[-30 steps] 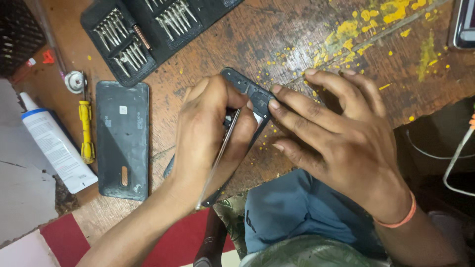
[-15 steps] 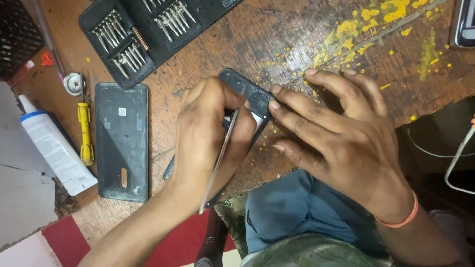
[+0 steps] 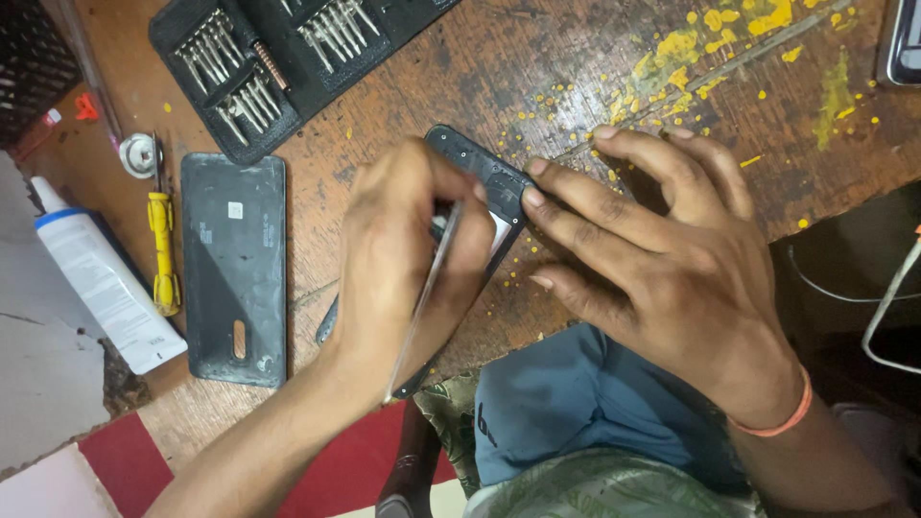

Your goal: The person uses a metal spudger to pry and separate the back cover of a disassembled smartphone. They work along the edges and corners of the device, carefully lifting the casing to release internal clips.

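Barely anything has shifted since the earlier frame: your left hand has only tipped the thin metal tweezers slightly. You grip them closed-fisted, their tip lost behind your fingers at the opened phone. That phone is dark, its back removed, lying slantwise near the desk's near edge. Your right hand lies flat, fingers spread, fingertips pressing its right end, grasping nothing. Left of it rests the detached back cover, then a yellow screwdriver and a white tube. At the far edge lies a black bit case.
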Demonstrator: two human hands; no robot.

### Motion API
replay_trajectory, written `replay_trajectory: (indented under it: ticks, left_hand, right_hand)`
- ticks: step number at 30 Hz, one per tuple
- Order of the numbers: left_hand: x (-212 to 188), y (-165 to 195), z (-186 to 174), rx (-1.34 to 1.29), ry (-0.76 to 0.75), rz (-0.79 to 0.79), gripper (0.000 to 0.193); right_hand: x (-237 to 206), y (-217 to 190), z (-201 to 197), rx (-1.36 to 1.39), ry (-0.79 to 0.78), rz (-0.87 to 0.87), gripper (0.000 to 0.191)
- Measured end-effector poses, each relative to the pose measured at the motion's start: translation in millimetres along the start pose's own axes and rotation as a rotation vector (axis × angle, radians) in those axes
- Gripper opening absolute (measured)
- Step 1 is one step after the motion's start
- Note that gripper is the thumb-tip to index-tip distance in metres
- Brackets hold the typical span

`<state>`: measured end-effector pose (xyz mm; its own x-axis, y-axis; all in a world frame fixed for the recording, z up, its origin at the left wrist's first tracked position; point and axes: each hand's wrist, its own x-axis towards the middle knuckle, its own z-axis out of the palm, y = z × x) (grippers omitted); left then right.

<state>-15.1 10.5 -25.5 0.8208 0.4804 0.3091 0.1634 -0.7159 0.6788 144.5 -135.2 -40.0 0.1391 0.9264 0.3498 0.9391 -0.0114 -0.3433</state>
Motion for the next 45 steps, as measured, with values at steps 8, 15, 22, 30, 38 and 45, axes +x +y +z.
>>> replay_trajectory:
  ticks: [8,15,22,30,38,45]
  left_hand:
    - [0.3,2.9,0.6,0.054,-0.017,0.002,0.021]
    - [0.2,1.6,-1.5,0.031,-0.095,0.086,0.022]
    - [1.9,2.7,0.0,0.082,-0.046,0.109,0.023]
    - [0.1,2.0,-1.7,0.026,-0.127,0.114,0.027]
    - [2.3,3.6,-1.7,0.036,-0.142,0.133,0.02]
    - [3.1,4.5,-4.6,0.019,-0.22,0.123,0.02]
  right_hand:
    - [0.5,1.0,-2.5,-0.015,-0.017,-0.005,0.046]
    - [-3.6,3.1,0.5,-0.021,-0.006,-0.022,0.045]
    - [-7.7,4.4,2.2,0.047,0.002,0.011,0.045]
    - [-10.8,4.1,1.3,0.077,-0.01,0.017,0.042]
    - [-12.9,5.2,3.5,0.064,-0.008,0.015,0.042]
    - [-12.4,4.8,-0.4,0.078,-0.036,0.009,0.04]
